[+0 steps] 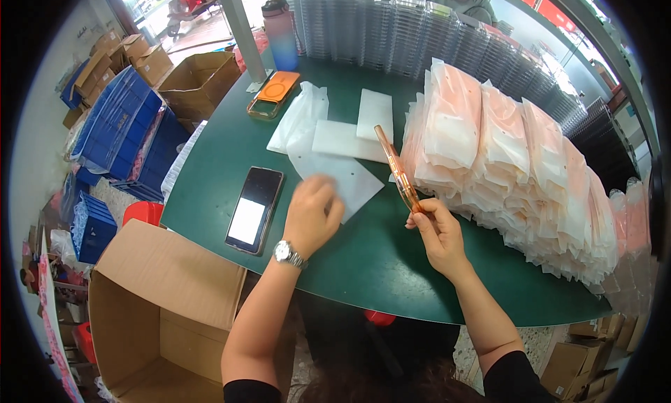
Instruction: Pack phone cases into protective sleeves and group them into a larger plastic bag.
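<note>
Pinching one orange case (397, 167), your right hand (439, 234) has its thumb and fingers pressed on the lower end, and the case stands tilted, edge-on, above the middle of the green table (203, 190).

"And what is your left hand doing?"

It is blurred, with the fingers curled, by the near-left edge of one flat translucent sleeve (353, 183); whether it grips or touches that sleeve, I cannot tell you. One silver watch (283, 252) is on that wrist.

"How many cases do you have in all?"

Two that I can count for you: the one in your right hand, and a second orange case (278, 88) lying at the far left of the table.

"What else lies around you?"

One phone (255, 211), its screen partly lit, left of your left hand; one crumpled white sleeve (304, 120) beyond the flat one; two white pads (376, 109), overlapping, just right of it. One bottle (282, 43) stands at the far left. On your right is one big heap of filled pouches (503, 158), too layered to count. One open cardboard box (168, 263) sits near left.
</note>
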The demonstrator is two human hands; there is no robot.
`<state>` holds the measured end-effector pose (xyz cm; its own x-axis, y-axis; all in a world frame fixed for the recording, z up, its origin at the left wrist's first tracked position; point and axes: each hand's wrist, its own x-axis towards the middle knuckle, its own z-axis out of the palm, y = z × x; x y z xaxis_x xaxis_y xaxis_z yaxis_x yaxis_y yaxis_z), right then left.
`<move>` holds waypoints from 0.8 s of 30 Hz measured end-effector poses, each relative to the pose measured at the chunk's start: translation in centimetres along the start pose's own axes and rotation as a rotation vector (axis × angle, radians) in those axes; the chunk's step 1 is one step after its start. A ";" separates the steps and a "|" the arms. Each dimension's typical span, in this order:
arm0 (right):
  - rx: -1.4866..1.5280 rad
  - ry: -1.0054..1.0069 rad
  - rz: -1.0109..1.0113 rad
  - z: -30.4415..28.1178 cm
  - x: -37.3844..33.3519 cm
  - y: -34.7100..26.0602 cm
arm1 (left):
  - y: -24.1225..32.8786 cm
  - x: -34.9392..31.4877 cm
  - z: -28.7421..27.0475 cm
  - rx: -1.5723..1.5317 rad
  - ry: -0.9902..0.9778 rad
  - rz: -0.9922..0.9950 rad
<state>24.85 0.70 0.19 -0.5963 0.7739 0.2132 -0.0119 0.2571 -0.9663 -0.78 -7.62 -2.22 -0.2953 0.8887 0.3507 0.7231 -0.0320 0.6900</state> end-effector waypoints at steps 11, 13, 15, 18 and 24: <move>-0.338 -0.168 -0.265 -3.7 -4.4 -2.8 | 3.9 -1.1 0.2 0.248 0.013 0.103; -0.371 -0.197 -0.281 -4.3 -5.3 -3.1 | 3.0 -0.3 1.0 0.259 -0.018 0.146; -0.437 -0.232 -0.316 -4.7 -5.8 -3.3 | 2.3 0.2 0.9 0.232 -0.064 0.112; -0.515 -0.260 -0.335 -5.1 -6.7 -3.3 | 1.9 0.6 0.5 0.192 -0.113 0.082; -0.735 -0.370 -0.466 -3.9 -6.7 -3.9 | 3.6 0.3 0.2 0.076 -0.149 -0.034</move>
<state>32.07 -3.23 3.09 -0.8775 0.3009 0.3735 0.1204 0.8919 -0.4358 1.85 -7.37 0.29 -0.2289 0.9468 0.2260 0.7611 0.0294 0.6479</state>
